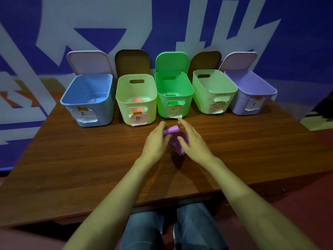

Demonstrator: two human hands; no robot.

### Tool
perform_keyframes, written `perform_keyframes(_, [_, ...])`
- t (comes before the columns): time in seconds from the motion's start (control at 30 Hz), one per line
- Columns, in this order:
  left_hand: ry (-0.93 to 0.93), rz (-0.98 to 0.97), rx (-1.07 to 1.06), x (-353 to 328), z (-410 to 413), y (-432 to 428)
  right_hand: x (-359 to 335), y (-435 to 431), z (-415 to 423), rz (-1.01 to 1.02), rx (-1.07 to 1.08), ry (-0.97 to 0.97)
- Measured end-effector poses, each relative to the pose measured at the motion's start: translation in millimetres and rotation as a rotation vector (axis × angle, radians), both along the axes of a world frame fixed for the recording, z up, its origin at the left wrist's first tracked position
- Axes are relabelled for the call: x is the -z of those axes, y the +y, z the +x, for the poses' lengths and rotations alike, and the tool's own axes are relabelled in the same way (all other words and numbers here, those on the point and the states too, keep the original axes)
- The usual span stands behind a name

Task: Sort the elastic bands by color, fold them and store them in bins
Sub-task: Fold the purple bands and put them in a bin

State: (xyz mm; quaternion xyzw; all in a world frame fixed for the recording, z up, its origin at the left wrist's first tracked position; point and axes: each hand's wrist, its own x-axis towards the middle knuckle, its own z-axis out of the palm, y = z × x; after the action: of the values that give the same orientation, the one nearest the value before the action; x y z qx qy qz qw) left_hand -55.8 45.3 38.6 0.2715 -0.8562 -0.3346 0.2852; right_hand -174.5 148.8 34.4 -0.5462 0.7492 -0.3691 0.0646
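Observation:
A purple elastic band [173, 131] is bunched between both hands above the middle of the wooden table [72, 159]. My left hand [155, 141] grips its left side and my right hand [193, 141] holds its right side, fingers partly spread; the band's lower end hangs between them. Five open bins stand in a row behind: a blue bin [88, 100], a pale green bin [136, 98] with a folded pink band [137, 100] inside, a bright green bin [173, 94], another pale green bin [213, 91], and a purple bin [252, 92].
Each bin has a paper label taped to its front and a lid tipped up behind it. A blue and white patterned wall stands just behind the bins. The table's near edge runs above my knees.

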Motion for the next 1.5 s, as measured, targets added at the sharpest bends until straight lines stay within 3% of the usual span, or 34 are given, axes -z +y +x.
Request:
perform_keyframes(0.07, [0.023, -0.107, 0.063, -10.0, -2.2, -1.4, -6.6, 1.6, 1.6, -0.091, 0.016, -0.065])
perform_keyframes(0.13, [0.099, -0.095, 0.121, -16.0, -3.9, -1.1, -8.3, 3.0, 1.3, -0.173, 0.066, -0.153])
perform_keyframes(0.23, [0.173, 0.29, 0.138, -5.2, -2.5, 1.7, 0.5, 7.7, 3.9, -0.198, 0.123, -0.266])
perform_keyframes(0.37, [-0.009, 0.59, 0.252, 37.8, 2.3, 5.3, 18.2, 12.3, 8.9, -0.22, 0.18, -0.403])
perform_keyframes(0.57, [0.048, 0.628, 0.205, 46.8, -22.0, 28.1, 16.1, 15.2, -10.6, -0.264, 0.223, -0.449])
perform_keyframes(0.77, [0.124, 0.705, 0.24, 22.4, -94.0, 34.3, -7.3, 14.4, -83.8, -0.33, 0.338, -0.519])
perform_keyframes(1.13, [0.182, 0.721, 0.336, -38.3, -275.1, -9.4, -84.1, -46.2, -260.6, -0.292, 0.389, -0.415])
perform_keyframes(1.33, [0.029, 0.771, 0.266, -75.5, -371.0, -15.4, -116.4, -55.2, -349.3, -0.128, 0.473, -0.27])
perform_keyframes(1.5, [-0.142, 0.822, 0.256, -75.2, -449.5, -11.6, -95.9, -64.5, -438.6, 0.065, 0.501, -0.257])
